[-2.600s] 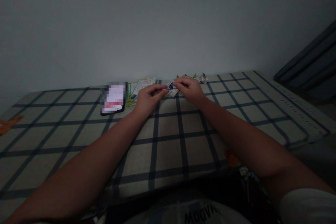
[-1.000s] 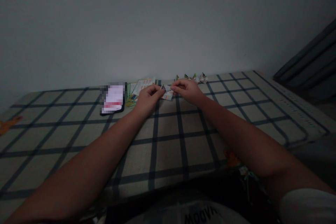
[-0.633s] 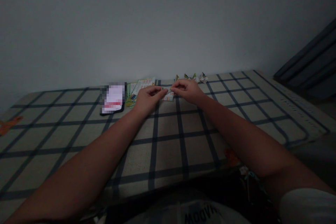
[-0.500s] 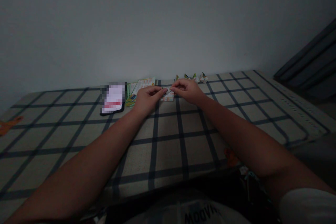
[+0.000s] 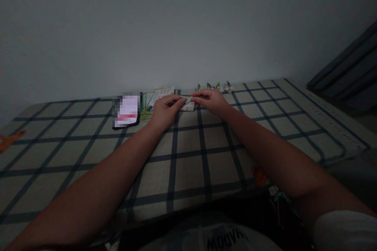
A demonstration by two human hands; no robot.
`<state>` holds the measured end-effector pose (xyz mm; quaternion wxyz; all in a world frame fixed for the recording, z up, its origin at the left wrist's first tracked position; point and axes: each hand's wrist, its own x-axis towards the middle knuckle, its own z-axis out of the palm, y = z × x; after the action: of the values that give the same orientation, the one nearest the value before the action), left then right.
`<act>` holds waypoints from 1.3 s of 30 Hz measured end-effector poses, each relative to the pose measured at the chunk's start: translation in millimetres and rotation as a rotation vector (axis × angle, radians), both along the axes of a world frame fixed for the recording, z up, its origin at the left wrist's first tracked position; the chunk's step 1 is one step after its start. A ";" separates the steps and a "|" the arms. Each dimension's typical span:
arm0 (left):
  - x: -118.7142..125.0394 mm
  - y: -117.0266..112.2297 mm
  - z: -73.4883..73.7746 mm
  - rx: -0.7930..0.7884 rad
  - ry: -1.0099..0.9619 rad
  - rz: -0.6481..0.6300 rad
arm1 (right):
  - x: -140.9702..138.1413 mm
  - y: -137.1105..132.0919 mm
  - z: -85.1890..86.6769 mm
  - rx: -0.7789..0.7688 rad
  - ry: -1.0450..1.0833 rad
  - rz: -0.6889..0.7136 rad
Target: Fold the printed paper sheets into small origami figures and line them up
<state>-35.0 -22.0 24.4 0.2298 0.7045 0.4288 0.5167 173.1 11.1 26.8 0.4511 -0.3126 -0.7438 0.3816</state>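
A small printed piece of paper (image 5: 187, 106), white with orange and green print, is pinched between both hands above the checked cloth. My left hand (image 5: 167, 108) grips its left side with thumb and fingers. On the right side, my right hand (image 5: 211, 101) holds it the same way, fingertips close to the left ones. Beyond my right hand, several small folded paper pieces (image 5: 227, 87) stand in a row near the wall. Left of my left hand lie flat printed sheets (image 5: 159, 93) in green and white.
A phone (image 5: 127, 110) with a lit, blurred screen lies left of the sheets. The checked tablecloth (image 5: 188, 157) covers the table, which meets a plain wall (image 5: 188, 27) at the back. Orange patches (image 5: 11, 140) show at the far left edge and near my right forearm.
Both hands have shifted slightly at the paper. The right fingertips have come lower and flatter onto its right side, and the paper sits a little higher.
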 end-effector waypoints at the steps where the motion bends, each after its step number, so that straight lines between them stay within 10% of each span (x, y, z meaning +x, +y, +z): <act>1: 0.2 -0.2 -0.1 0.005 0.003 -0.001 | 0.3 -0.3 0.4 0.010 -0.011 -0.002; 15: 1.6 -8.2 7.8 0.112 0.134 0.021 | 0.1 -0.6 0.4 -0.009 0.013 -0.006; 39: -0.1 7.2 -7.6 -0.293 -0.276 -0.115 | -0.7 1.2 -0.8 -0.187 0.124 0.026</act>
<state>-35.1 -14.8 16.8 0.4154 0.6094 0.4231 0.5263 172.4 12.2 26.0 0.4600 -0.3196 -0.6796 0.4737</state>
